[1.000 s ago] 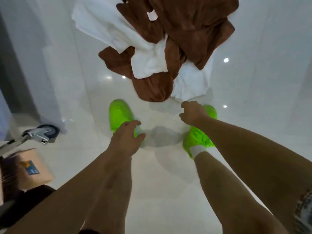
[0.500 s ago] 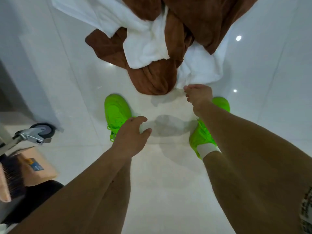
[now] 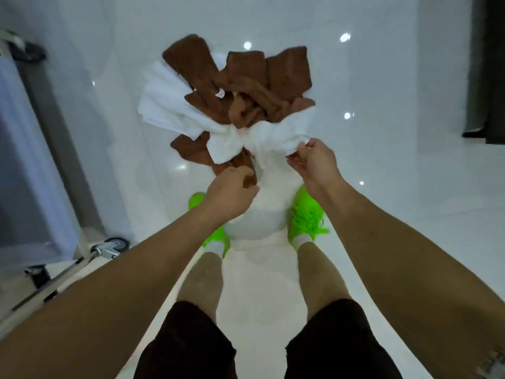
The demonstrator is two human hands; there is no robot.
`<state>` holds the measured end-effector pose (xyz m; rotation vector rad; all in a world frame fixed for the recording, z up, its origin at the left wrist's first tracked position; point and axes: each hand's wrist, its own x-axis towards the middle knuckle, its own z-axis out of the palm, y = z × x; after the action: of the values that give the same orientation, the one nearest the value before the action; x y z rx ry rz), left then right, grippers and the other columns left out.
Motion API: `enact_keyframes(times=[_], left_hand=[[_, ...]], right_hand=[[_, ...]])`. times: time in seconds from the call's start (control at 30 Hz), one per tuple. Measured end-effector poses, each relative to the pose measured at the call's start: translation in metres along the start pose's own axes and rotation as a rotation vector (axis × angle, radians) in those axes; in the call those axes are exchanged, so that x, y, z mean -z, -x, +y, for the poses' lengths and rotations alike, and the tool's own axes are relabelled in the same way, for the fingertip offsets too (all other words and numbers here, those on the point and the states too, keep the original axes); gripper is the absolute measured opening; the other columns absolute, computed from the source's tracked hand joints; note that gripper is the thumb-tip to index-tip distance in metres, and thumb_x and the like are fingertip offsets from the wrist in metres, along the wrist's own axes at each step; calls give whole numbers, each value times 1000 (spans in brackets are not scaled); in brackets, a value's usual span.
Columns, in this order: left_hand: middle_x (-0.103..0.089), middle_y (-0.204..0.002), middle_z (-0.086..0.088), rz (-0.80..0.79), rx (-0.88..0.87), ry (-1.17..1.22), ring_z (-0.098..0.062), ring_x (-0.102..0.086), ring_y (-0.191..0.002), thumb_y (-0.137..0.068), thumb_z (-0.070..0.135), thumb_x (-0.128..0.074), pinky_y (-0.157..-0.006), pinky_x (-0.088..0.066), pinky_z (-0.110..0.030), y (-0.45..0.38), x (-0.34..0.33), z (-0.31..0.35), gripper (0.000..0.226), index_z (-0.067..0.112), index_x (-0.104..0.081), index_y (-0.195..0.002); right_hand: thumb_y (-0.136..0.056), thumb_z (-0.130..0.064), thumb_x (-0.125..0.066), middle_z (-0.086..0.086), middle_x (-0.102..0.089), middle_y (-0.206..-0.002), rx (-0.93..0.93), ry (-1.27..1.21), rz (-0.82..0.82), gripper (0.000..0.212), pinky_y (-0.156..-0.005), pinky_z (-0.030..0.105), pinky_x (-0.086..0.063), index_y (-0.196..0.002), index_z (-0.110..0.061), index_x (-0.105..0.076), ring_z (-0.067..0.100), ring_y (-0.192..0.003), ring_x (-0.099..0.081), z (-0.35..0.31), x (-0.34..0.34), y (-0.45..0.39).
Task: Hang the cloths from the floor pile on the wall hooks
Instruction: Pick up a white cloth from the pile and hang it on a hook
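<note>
A pile of brown and white cloths (image 3: 235, 99) lies on the glossy white floor in front of my feet. My left hand (image 3: 232, 187) pinches the near corner of a brown cloth (image 3: 246, 170) at the pile's front edge. To its right, my right hand (image 3: 314, 162) grips the bunched edge of a white cloth (image 3: 273, 140) that stretches across the pile's near side. No wall hooks are in view.
My green shoes (image 3: 306, 217) stand just behind the pile. A wheeled metal cart frame (image 3: 106, 248) with grey fabric stands at the left. A dark curtain or doorway (image 3: 489, 77) is at the far right. Shiny white floor tiles (image 3: 396, 160) surround the pile.
Both hands have reached forward from empty air to the pile. The left has taken hold of a brown cloth and the right of a white cloth. The view has tilted up and back.
</note>
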<state>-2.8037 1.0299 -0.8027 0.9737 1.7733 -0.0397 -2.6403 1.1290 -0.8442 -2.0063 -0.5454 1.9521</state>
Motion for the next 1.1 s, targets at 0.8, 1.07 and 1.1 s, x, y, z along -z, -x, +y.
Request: enact_keyframes(times=[0.8,1.07,1.1], left_hand=[[-57,-76,3,306,-889,-286,-19,-55,-74,-86,15,-53,-56,-40,-29,357,172,370,8,18,-60,-84],[-62,-79,-1,345,-1111,-466,-23,-57,-77,-72,3,-52,-59,-44,-32,441,99,462,20,21,-59,-78],[-63,-79,-2,349,-1127,-458,-24,-58,-77,-71,1,-50,-61,-48,-34,448,83,474,23,21,-60,-78]], right_hand=[[-77,-49,-81,4,-71,-80,709,106,155,46,-70,32,-52,-86,-7,-64,13,-70,-66,-231,129,506],[-71,-23,-88,-6,-67,-77,848,369,325,26,-64,27,-47,-89,-16,-69,7,-68,-60,-204,279,569],[-71,-23,-87,-9,-64,-73,859,429,371,22,-62,26,-44,-84,-19,-70,6,-66,-57,-197,300,571]])
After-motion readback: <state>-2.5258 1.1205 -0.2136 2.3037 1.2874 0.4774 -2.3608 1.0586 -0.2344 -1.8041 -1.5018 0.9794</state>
